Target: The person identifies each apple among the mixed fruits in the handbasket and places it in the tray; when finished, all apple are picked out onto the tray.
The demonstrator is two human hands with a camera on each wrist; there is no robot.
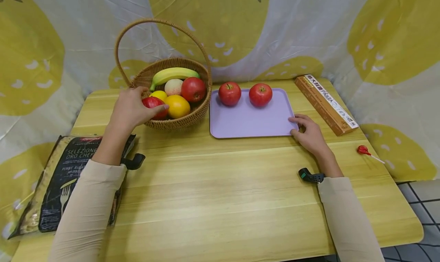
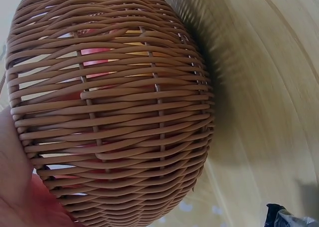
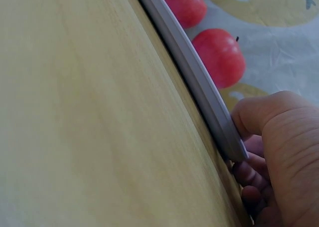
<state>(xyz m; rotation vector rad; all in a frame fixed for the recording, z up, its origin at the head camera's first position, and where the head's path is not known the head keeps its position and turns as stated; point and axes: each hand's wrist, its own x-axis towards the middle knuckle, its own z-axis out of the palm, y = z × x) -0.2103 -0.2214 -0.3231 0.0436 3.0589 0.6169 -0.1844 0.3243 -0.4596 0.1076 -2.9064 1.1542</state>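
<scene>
My left hand point(image 1: 128, 105) reaches over the left rim of a wicker basket point(image 1: 178, 122) and grips a red apple point(image 1: 153, 102), its thumb across the top. In the left wrist view the basket's woven wall point(image 2: 119, 107) hides most of that apple. Around it in the basket lie a banana point(image 1: 175, 75), a pale round fruit point(image 1: 173, 87), another red apple point(image 1: 193, 89), an orange point(image 1: 177, 106) and a yellow fruit point(image 1: 159, 95). Two red apples point(image 1: 229, 93) point(image 1: 260, 94) sit along the far side of a lilac tray point(image 1: 249, 122). My right hand point(image 1: 309, 134) pinches the tray's right edge, thumb on top.
A bag of penne pasta point(image 1: 56, 185) lies at the left, partly under my left forearm. At the right are a brown pasta box point(image 1: 324, 103) and a red lollipop point(image 1: 363, 150). The basket's tall handle point(image 1: 161, 21) arches above the fruit. A patterned cloth point(image 1: 240, 33) hangs behind the table.
</scene>
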